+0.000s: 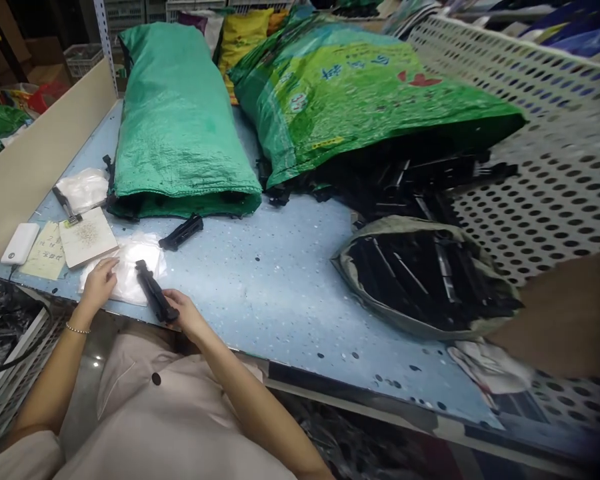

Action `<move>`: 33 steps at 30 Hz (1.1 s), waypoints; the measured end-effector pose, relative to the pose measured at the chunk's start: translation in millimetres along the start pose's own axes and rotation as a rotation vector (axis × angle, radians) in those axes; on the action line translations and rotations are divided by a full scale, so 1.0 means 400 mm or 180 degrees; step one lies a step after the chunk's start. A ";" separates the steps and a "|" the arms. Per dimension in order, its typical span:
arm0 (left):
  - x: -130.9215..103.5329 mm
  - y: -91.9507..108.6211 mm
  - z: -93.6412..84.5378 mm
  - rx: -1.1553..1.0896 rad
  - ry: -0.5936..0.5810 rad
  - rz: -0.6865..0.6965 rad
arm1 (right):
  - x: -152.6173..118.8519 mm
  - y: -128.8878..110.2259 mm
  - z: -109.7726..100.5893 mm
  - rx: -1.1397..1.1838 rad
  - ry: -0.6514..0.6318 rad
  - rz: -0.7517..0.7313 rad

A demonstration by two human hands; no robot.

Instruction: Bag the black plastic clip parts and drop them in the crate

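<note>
My right hand [181, 312] is closed on the lower end of a black plastic part [153, 292], which it holds tilted over a stack of clear plastic bags [140, 257]. Beside the square board [87, 237], my left hand [100, 283] rests at the left edge of the bags; its fingers are bent, and whether they pinch a bag is too small to tell. Another black part [181, 232] lies on the blue table just behind the bags.
A green sack [180, 120] and a printed green bag [350, 93] lie at the back, black parts spilling from the latter. An open grey-green sack [425, 280] of black parts stands right, before a perforated white panel [550, 200]. A white device [20, 244] sits far left.
</note>
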State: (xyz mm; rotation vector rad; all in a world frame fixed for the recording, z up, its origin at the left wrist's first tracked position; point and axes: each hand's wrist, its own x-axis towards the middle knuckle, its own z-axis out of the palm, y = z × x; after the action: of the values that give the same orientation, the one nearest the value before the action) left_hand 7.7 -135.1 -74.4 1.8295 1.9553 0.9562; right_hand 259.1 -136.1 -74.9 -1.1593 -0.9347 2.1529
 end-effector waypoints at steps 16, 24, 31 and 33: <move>-0.095 0.248 0.135 0.0213 0.0132 0.1847 | -0.082 0.044 -0.103 0.2329 -0.0416 -0.0288; -0.166 0.369 0.285 -0.1029 -0.0429 0.2533 | -0.163 0.012 -0.189 0.1805 0.0990 -0.0954; -0.151 0.412 0.324 -0.1028 -0.0930 0.1693 | -0.255 0.026 -0.279 -0.0006 0.1749 -0.1404; -0.149 0.435 0.337 -0.1292 -0.1150 0.1865 | -0.278 0.029 -0.294 -0.0389 0.1932 -0.1586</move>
State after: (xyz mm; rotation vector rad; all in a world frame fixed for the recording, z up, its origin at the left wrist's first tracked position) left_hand 234.0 -162.4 -75.1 2.1619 0.9434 0.9916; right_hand 414.5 -183.5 -74.6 -1.3519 -0.9460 1.2596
